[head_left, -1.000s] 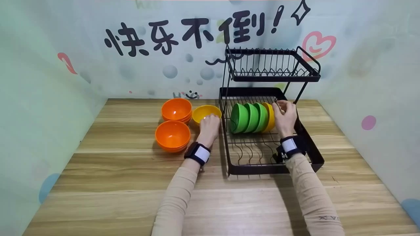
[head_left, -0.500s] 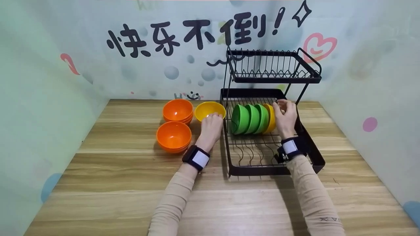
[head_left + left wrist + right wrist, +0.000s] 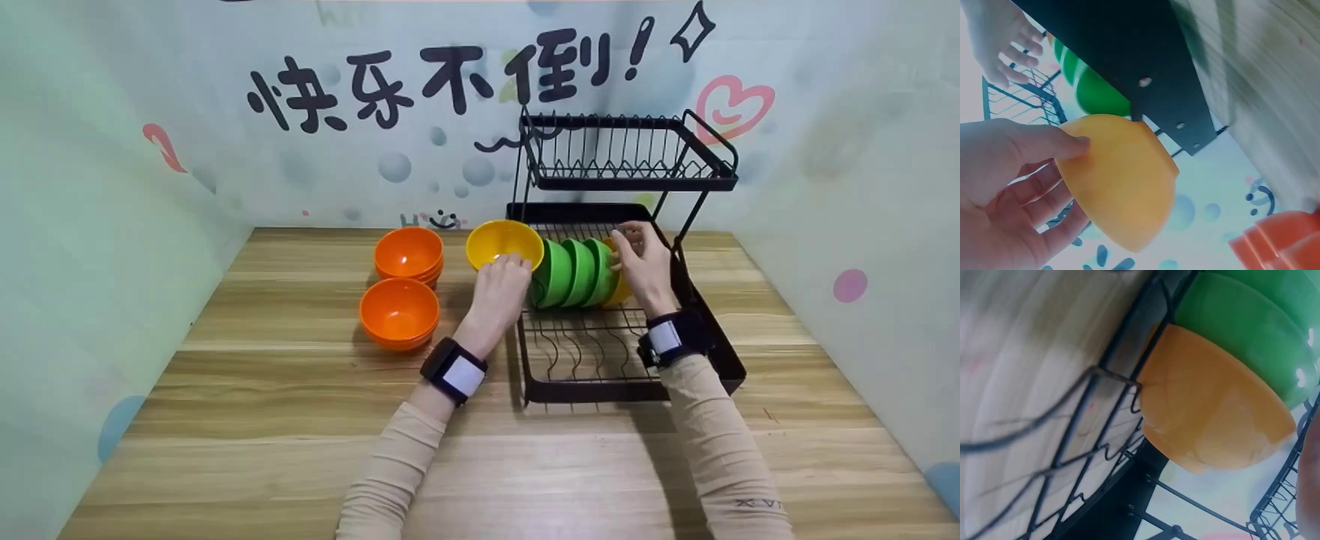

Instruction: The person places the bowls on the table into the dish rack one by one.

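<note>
A yellow bowl (image 3: 504, 236) hangs at the left edge of the black dish rack (image 3: 592, 391), its rim pinched by my left hand (image 3: 501, 294). In the left wrist view the thumb lies on the outside of this bowl (image 3: 1123, 174), the fingers behind it. Several bowls stand on edge in a row in the lower tier: green bowls (image 3: 556, 279), then a second yellow bowl (image 3: 1213, 402) at the right end. Beside that yellow bowl is my right hand (image 3: 646, 264), fingers apart and loosely bent, holding nothing. Whether it touches the bowl I cannot tell.
Two stacks of orange bowls, a back stack (image 3: 409, 253) and a front stack (image 3: 399, 313), stand left of the rack. The rack's upper tier (image 3: 630, 183) overhangs its back part. Wire dividers (image 3: 577, 352) rise in the front of the lower tier.
My left hand has lifted the yellow bowl off the table and carried it right to the rack's edge. My right hand has shifted slightly left and its fingers have spread.
</note>
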A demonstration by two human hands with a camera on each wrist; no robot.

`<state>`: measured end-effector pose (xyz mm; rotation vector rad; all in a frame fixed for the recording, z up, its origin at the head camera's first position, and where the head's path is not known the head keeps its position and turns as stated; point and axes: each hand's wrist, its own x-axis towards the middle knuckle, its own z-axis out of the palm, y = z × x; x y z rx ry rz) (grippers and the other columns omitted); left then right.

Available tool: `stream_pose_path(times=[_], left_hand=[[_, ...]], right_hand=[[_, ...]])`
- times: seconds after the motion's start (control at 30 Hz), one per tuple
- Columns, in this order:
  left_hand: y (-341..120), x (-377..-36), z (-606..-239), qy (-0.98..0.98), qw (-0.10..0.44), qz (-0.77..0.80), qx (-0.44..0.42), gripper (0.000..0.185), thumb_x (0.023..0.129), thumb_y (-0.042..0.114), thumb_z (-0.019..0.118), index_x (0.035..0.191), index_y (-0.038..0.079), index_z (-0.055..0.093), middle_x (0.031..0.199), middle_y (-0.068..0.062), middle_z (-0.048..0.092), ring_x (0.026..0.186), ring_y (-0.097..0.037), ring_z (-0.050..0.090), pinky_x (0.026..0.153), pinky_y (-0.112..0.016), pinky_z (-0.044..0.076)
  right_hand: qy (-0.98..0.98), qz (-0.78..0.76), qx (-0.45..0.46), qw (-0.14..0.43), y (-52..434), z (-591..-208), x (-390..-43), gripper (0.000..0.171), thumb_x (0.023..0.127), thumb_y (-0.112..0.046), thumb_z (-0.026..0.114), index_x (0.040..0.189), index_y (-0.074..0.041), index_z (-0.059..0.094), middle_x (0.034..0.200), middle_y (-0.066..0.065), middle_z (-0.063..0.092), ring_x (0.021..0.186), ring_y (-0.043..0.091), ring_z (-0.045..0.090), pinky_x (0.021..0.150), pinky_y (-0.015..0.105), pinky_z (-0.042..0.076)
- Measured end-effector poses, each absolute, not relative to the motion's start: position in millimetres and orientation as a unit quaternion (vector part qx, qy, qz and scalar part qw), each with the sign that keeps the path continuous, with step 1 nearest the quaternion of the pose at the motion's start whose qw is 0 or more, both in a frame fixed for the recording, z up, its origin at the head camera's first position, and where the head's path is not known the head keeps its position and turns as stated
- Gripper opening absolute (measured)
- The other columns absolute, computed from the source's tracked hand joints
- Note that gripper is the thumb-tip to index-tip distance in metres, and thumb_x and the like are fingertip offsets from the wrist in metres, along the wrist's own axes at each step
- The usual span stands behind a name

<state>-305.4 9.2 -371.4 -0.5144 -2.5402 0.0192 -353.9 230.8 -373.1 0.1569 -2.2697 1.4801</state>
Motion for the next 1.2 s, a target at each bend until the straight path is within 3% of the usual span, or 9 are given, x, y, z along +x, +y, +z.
stream_pose_path(times=[0.3, 0.43, 0.73, 0.83, 0.97, 1.2], left_hand=[[17.9, -295.4, -363.5, -0.932, 0.279, 0.019, -0.231, 0.025, 0.087, 0.006, 0.062, 0.111, 0.011, 0.067, 0.104, -0.005, 0.067, 0.097, -0.02, 0.065, 0.074, -0.031, 0.054], [20.2, -293.1, -360.5, -0.922, 0.294, 0.034, -0.25, 0.025, 0.089, 0.009, 0.062, 0.113, 0.013, 0.065, 0.106, -0.003, 0.067, 0.098, -0.017, 0.064, 0.075, -0.029, 0.054], [20.8, -293.4, -359.6, -0.888, 0.339, 0.016, -0.31, 0.015, 0.095, 0.014, 0.055, 0.106, 0.013, 0.066, 0.1, -0.002, 0.066, 0.093, -0.015, 0.064, 0.076, -0.025, 0.053], [22.4, -293.9, -359.9, -0.882, 0.345, 0.016, -0.321, 0.015, 0.095, 0.013, 0.055, 0.105, 0.013, 0.066, 0.101, -0.001, 0.067, 0.091, -0.014, 0.064, 0.075, -0.024, 0.054], [26.6, -294.4, -360.8, -0.873, 0.355, 0.012, -0.336, 0.014, 0.095, 0.013, 0.054, 0.102, 0.013, 0.067, 0.099, -0.001, 0.067, 0.09, -0.014, 0.064, 0.076, -0.024, 0.054], [32.5, -295.0, -363.6, -0.858, 0.367, 0.008, -0.359, 0.016, 0.095, 0.012, 0.054, 0.103, 0.013, 0.068, 0.101, -0.001, 0.068, 0.09, -0.014, 0.065, 0.078, -0.024, 0.055]], right_hand=[[-0.815, 0.561, 0.113, 0.088, 223.9, -362.6, -346.6, 0.05, 0.098, -0.038, 0.047, 0.135, -0.006, 0.044, 0.118, 0.027, 0.056, 0.093, 0.032, 0.066, 0.077, 0.04, 0.057], [-0.81, 0.569, 0.133, 0.056, 219.4, -361.8, -346.2, 0.054, 0.098, -0.042, 0.044, 0.139, -0.005, 0.041, 0.118, 0.027, 0.057, 0.091, 0.026, 0.067, 0.079, 0.037, 0.057], [-0.746, 0.65, 0.145, -0.01, 218.5, -366.3, -344.5, 0.06, 0.099, -0.047, 0.036, 0.141, -0.003, 0.036, 0.102, 0.005, 0.064, 0.085, 0.015, 0.069, 0.08, 0.033, 0.057], [-0.719, 0.68, 0.139, -0.032, 218.8, -366.7, -345.2, 0.063, 0.1, -0.047, 0.033, 0.145, -0.004, 0.031, 0.118, 0.016, 0.059, 0.086, 0.013, 0.069, 0.081, 0.031, 0.057], [-0.68, 0.72, 0.129, -0.052, 218.8, -367.0, -346.2, 0.065, 0.1, -0.048, 0.031, 0.148, -0.005, 0.026, 0.14, 0.027, 0.041, 0.091, 0.013, 0.068, 0.082, 0.029, 0.056], [-0.646, 0.751, 0.122, -0.064, 219.4, -369.3, -346.2, 0.056, 0.1, -0.047, 0.03, 0.146, -0.013, 0.031, 0.128, 0.004, 0.047, 0.103, 0.014, 0.061, 0.084, 0.03, 0.055]])
